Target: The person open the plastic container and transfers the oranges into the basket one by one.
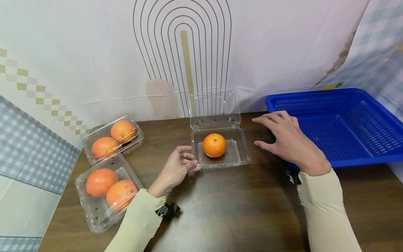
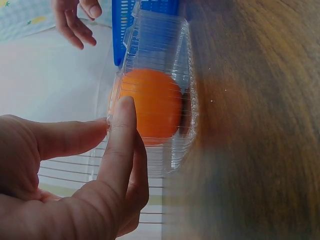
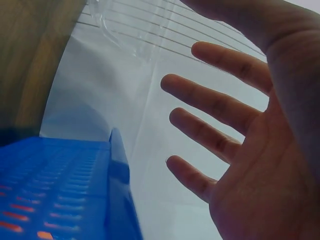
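Observation:
A clear plastic clamshell box (image 1: 240, 159) stands on the table with its lid raised against the wall cloth. One orange (image 1: 214, 145) sits in its base, left of the middle. My left hand (image 1: 177, 168) is at the box's left side, thumb and forefinger pinching its rim; in the left wrist view the thumb tip (image 2: 102, 131) meets the edge, and the orange shows through the wall. To the right of the box, my right hand (image 1: 284, 140) hovers with fingers spread and nothing held, beside the blue basket's left rim. Its palm (image 3: 265, 185) shows bare in the right wrist view.
On the left lie two more clear boxes, the rear one (image 1: 89, 140) and the front one (image 1: 82, 203), each holding two orange fruits. A blue plastic basket (image 1: 362, 161) takes up the right side. Behind the table (image 1: 226, 210) hangs a patterned cloth (image 1: 264, 45).

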The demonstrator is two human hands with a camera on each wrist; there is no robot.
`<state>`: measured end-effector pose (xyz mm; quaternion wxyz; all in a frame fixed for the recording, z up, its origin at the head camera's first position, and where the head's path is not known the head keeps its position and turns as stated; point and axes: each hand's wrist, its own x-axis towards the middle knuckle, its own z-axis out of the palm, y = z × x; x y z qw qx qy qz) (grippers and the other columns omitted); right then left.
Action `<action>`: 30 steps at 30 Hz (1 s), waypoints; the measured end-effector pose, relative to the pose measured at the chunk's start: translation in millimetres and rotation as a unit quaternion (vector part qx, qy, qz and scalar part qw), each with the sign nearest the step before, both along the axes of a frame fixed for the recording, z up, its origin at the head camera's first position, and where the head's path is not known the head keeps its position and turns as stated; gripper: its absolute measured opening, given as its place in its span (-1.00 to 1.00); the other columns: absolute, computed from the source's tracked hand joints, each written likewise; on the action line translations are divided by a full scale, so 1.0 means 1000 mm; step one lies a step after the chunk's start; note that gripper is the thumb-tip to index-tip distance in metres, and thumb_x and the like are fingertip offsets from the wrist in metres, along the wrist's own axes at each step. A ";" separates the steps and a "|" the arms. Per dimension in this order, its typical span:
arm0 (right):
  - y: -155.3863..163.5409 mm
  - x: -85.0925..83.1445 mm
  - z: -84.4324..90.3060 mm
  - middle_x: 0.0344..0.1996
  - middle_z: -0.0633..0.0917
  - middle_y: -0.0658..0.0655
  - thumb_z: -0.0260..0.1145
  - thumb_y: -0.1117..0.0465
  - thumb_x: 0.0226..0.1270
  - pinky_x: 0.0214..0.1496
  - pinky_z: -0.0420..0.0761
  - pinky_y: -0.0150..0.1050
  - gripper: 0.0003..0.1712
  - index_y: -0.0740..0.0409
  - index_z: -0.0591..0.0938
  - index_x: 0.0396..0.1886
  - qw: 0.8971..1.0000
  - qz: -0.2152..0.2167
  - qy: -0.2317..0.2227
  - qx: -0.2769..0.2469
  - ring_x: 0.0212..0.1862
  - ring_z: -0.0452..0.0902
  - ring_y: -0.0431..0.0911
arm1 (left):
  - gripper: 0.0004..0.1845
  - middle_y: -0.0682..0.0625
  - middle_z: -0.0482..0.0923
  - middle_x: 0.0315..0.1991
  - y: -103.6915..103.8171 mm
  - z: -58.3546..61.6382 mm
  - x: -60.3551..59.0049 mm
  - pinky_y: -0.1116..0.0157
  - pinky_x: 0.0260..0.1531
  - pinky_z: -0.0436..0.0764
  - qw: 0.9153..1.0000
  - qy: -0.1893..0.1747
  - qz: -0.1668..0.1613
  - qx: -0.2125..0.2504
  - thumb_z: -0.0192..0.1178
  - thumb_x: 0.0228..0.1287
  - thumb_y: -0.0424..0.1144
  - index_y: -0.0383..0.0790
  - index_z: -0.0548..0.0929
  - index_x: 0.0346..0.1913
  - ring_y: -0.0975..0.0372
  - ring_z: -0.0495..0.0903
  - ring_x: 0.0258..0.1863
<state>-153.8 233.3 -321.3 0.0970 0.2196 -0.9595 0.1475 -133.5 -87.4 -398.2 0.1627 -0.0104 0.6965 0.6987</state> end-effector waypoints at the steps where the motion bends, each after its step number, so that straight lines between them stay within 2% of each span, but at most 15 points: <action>1: -0.001 0.000 -0.001 0.25 0.60 0.24 0.56 0.09 0.20 0.17 0.33 0.25 -0.30 0.05 0.56 0.34 1.000 0.003 0.003 0.000 0.32 0.29 0.20 | -0.42 -0.38 0.38 0.06 0.000 0.000 0.000 0.11 0.03 0.84 1.000 0.000 0.000 0.000 0.09 0.36 -0.68 -0.48 0.25 0.40 0.23 0.64 -0.30; 7: -0.005 -0.002 -0.005 0.23 0.60 0.26 0.56 0.10 0.21 0.14 0.33 0.29 -0.31 0.06 0.56 0.33 1.000 0.016 0.012 -0.002 0.29 0.31 0.21 | -0.40 -0.40 0.38 0.07 0.001 0.001 0.001 0.15 0.00 0.85 1.000 -0.003 0.001 0.003 0.09 0.34 -0.69 -0.47 0.24 0.41 0.22 0.64 -0.29; 13: -0.010 -0.004 -0.007 0.23 0.61 0.20 0.56 0.07 0.21 0.15 0.35 0.21 -0.31 0.03 0.56 0.33 1.000 0.016 0.006 0.008 0.30 0.30 0.16 | -0.40 -0.39 0.38 0.08 0.001 0.001 0.000 0.18 -0.01 0.85 1.000 -0.004 0.000 0.002 0.09 0.35 -0.69 -0.46 0.24 0.41 0.22 0.64 -0.29; 20: -0.013 -0.005 -0.008 0.21 0.62 0.18 0.57 0.07 0.19 0.09 0.36 0.15 -0.32 0.03 0.58 0.31 1.000 0.020 0.017 0.010 0.29 0.31 0.14 | -0.40 -0.40 0.38 0.09 0.001 0.001 0.000 0.09 0.05 0.83 1.000 -0.007 0.000 -0.004 0.10 0.36 -0.67 -0.44 0.24 0.42 0.23 0.64 -0.28; 25: -0.014 -0.005 -0.010 0.20 0.62 0.15 0.58 0.05 0.19 0.08 0.36 0.11 -0.32 0.02 0.59 0.30 1.000 0.020 0.016 0.015 0.29 0.30 0.13 | -0.40 -0.40 0.39 0.09 0.002 0.001 0.000 0.14 0.02 0.84 1.000 -0.008 0.002 -0.007 0.12 0.36 -0.66 -0.42 0.26 0.42 0.22 0.65 -0.28; 30: -0.017 -0.007 -0.012 0.21 0.62 0.18 0.57 0.06 0.20 0.11 0.38 0.18 -0.33 0.02 0.59 0.31 0.999 0.029 0.021 0.014 0.30 0.31 0.15 | -0.40 -0.39 0.40 0.10 0.001 0.002 0.000 0.15 0.02 0.84 1.000 -0.011 0.005 -0.009 0.12 0.36 -0.66 -0.40 0.26 0.42 0.22 0.65 -0.28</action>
